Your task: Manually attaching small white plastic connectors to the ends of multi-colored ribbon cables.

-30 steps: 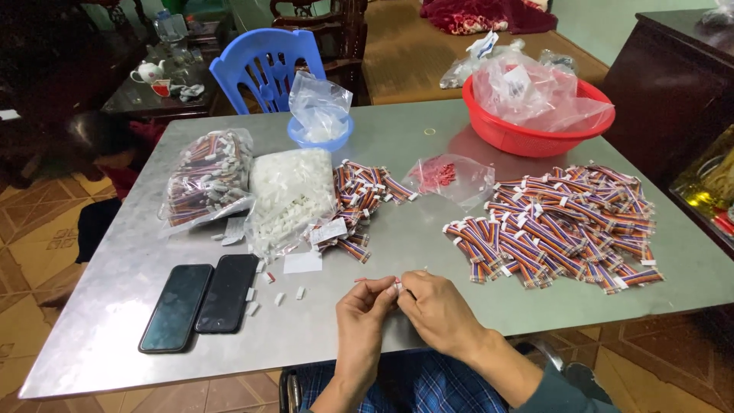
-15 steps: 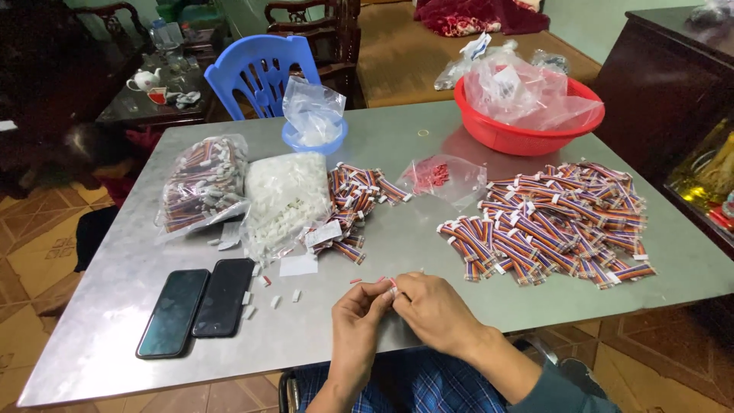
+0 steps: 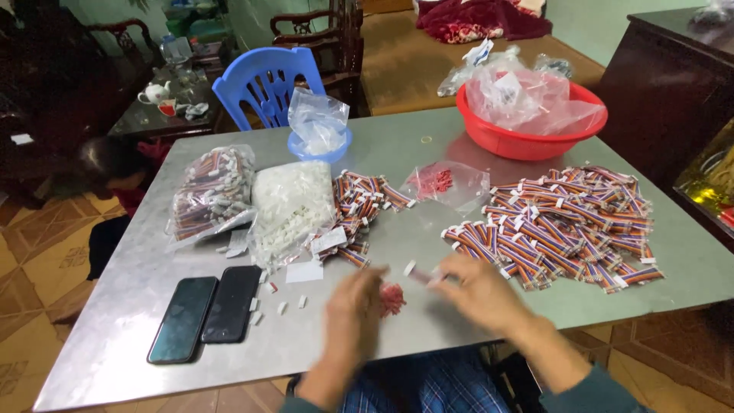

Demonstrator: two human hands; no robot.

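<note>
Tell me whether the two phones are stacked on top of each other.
No. The two phones lie flat side by side on the metal table.

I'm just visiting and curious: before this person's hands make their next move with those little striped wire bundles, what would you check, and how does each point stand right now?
1. Piece gripped: right hand seems to pinch a small wire piece with a white end; blurred, so cannot tell.
2. Left hand free or holding: cannot tell, motion blur.
3. Small red bunch lies on the metal table between the hands: ok.
4. Supply within reach: heap of striped wire bundles lies just beyond the right hand: ok.
5. White connectors: bag sits upper left, loose ones lie by the two phones: ok.
6. Phones apart from the hands: ok.
</note>
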